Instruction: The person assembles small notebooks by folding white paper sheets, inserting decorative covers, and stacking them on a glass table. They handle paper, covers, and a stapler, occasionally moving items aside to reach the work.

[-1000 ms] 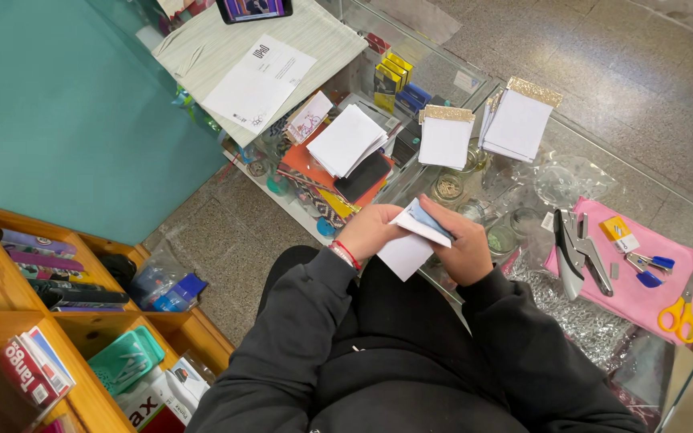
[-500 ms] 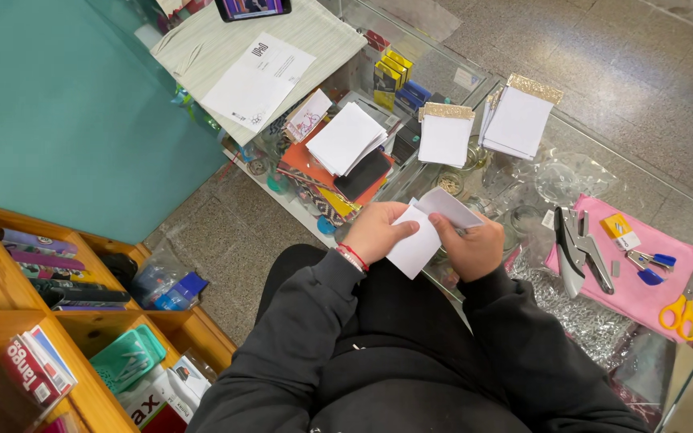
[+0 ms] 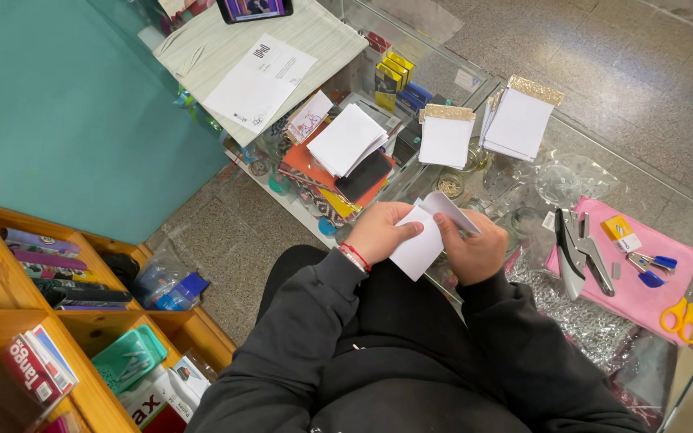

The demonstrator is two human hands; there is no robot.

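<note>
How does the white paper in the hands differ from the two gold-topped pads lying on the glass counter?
The white paper is held up off the counter between the left hand and right hand; the gold-topped pads lie flat on the glass counter, untouched. The paper is bent, with one part folded back; the pads are flat stacks. The paper shows no gold strip; each pad has one along its top edge. Both are plain white.
</note>
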